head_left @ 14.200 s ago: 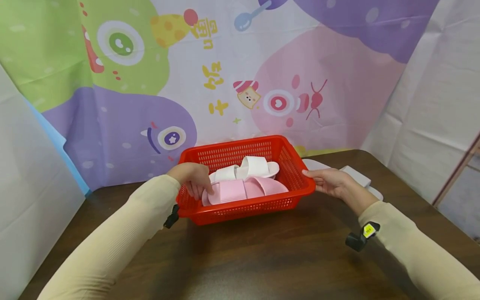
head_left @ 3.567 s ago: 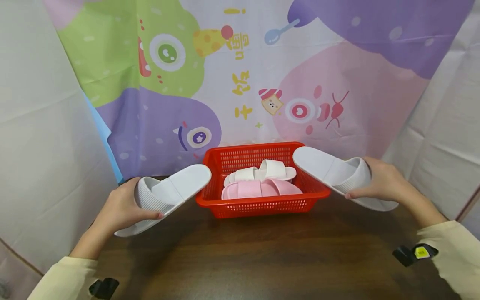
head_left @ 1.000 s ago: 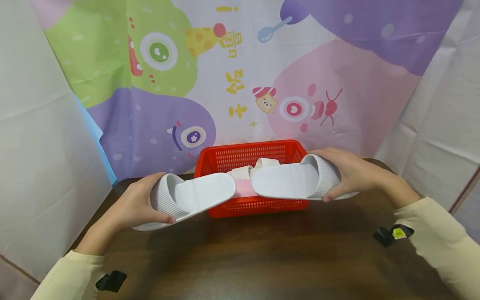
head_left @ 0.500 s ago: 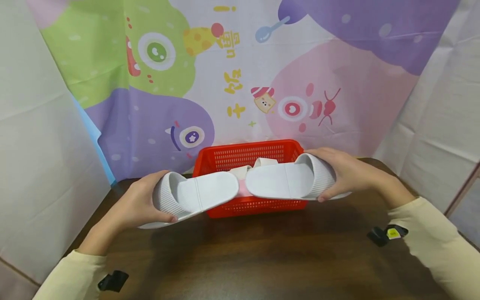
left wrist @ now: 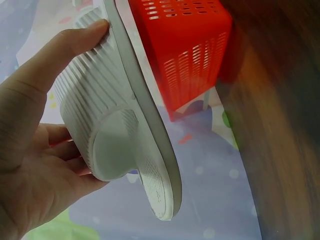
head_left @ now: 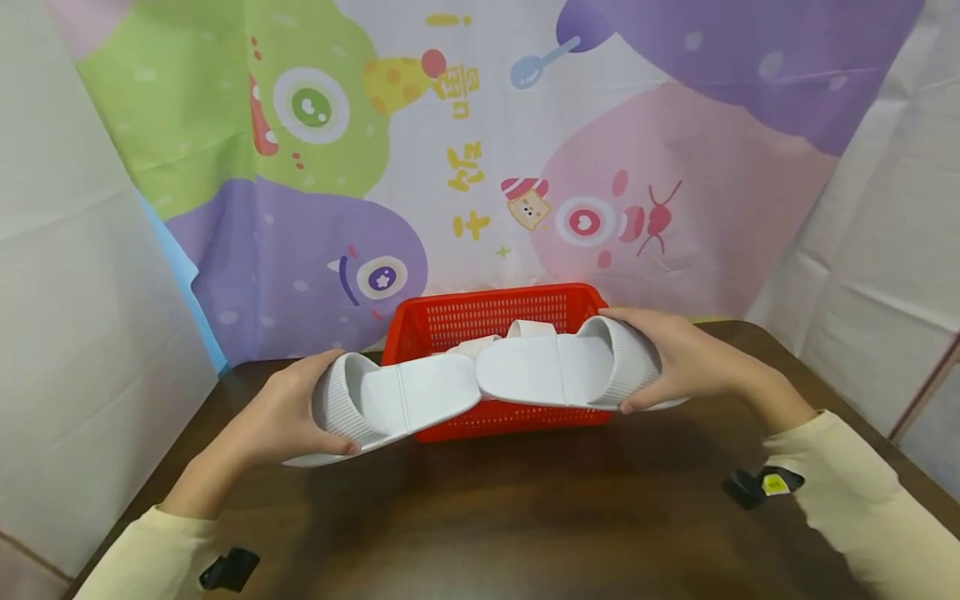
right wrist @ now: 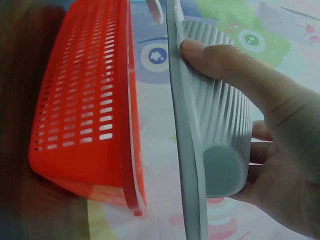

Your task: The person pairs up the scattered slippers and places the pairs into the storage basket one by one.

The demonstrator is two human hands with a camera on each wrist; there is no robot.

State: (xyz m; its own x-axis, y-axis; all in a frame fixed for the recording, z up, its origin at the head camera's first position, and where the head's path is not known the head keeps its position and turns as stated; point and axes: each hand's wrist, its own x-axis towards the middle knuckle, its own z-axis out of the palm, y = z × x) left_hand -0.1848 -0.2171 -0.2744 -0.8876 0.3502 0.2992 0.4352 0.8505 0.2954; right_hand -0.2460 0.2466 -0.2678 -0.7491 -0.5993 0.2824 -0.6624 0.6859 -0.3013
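Observation:
In the head view my left hand (head_left: pixel 288 417) grips a white slide slipper (head_left: pixel 420 392) round its ribbed strap, thumb along the sole's edge. My right hand (head_left: pixel 678 358) holds the matching white slipper (head_left: pixel 525 367) the same way. Their heel ends meet in the middle, overlapping in this view. Behind and below them stands a red plastic basket (head_left: pixel 495 304); a pair of white slippers (head_left: pixel 532 329) shows inside it, partly hidden. Both wrist views show thumb and fingers wrapped about each strap, the left slipper (left wrist: pixel 100 80) and the right slipper (right wrist: pixel 215 115) held beside the basket.
The basket rests on a dark brown wooden table (head_left: pixel 495 517) against a cartoon-printed cloth (head_left: pixel 480 250). White cloth walls (head_left: pixel 892 250) close in the left and right sides.
Earlier my left hand was in the basket and my right at its rim. Later both hands held the white slippers apart at its sides; they have since drawn inward until the heels meet.

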